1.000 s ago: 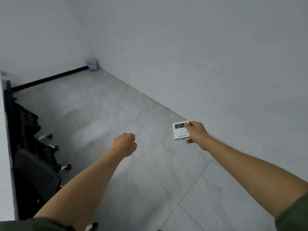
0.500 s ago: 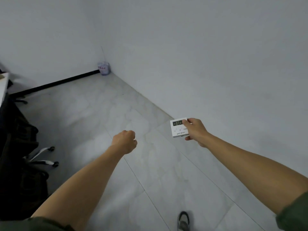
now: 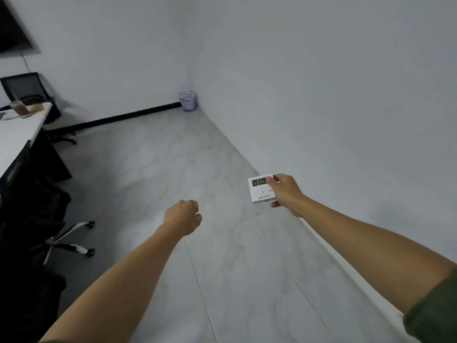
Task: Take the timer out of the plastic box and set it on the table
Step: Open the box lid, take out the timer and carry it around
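Open tiled floor (image 3: 222,268) fills the middle of the view, bounded by a white wall (image 3: 321,95) on the right and a second wall beyond, meeting at a corner where a small pale bin (image 3: 188,101) stands. The white surface (image 3: 17,129) lies at the far left edge, with a cup (image 3: 20,108) on it and office chairs (image 3: 49,219) beside and below it. No plastic box is in view. Both forearms reach forward over the floor. The right hand (image 3: 286,194) pinches the timer (image 3: 261,187) by its right edge, thumb on the face beside the display, fingers behind; the timer is held in the air, face toward the camera, long axis roughly level. The left hand (image 3: 183,216) is curled into a loose fist, holding nothing visible. Judgement: the surface lies well apart to the left of the grip, and the left hand is nearer it; the carry runs leftward over unobstructed floor, the chairs crowding the surface's near edge.
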The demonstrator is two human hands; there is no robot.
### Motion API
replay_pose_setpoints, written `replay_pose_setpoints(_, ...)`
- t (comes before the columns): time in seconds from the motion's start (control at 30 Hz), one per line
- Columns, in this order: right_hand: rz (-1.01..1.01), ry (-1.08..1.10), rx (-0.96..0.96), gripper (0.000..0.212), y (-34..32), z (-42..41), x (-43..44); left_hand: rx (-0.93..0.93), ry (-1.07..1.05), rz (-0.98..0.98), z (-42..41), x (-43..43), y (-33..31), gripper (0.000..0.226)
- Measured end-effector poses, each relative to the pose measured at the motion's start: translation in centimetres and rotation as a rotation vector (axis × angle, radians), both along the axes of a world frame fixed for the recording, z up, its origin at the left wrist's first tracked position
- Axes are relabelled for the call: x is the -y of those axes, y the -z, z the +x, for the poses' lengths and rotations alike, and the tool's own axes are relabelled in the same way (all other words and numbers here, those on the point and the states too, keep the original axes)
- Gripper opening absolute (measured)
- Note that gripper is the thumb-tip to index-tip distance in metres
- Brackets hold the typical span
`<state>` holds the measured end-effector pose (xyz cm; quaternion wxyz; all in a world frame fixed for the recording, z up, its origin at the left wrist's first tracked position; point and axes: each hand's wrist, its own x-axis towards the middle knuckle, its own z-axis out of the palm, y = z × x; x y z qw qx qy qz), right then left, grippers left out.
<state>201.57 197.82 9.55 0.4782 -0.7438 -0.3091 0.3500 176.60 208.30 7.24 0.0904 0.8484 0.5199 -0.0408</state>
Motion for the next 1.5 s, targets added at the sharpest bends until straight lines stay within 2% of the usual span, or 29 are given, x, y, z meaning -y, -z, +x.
replay_pose_setpoints(0.27,0.012,-0.01,0.005,0.024,1.4,4.4,-18.4,-0.004,-0.011,0.008,4.7,-17.8,1.0,0.033)
replay_pose_setpoints(0.57,0.025,-0.04,-0.004,0.027,-0.9,8.6,-39.2,-0.009,-0.036,0.007,8.4,-39.0,-1.5,0.032)
replay_pose_setpoints(0.7,0.023,-0.044,-0.011,0.025,-0.4,10.0,-45.2,-0.022,-0.037,-0.006,9.7,-44.3,-1.0,0.032)
replay_pose_setpoints(0.93,0.02,-0.112,-0.021,0.026,1.8,14.8,-63.3,-0.019,-0.102,-0.003,14.3,-60.3,0.7,0.031)
replay_pose_setpoints(1.13,0.017,-0.173,-0.023,0.028,0.8,19.2,-79.2,-0.008,-0.172,0.012,18.2,-73.5,-0.4,0.032)
replay_pose_setpoints(1.5,0.01,-0.25,0.0,0.023,1.8,19.7,-105.4,-0.01,-0.236,0.006,18.9,-98.2,1.3,0.032)
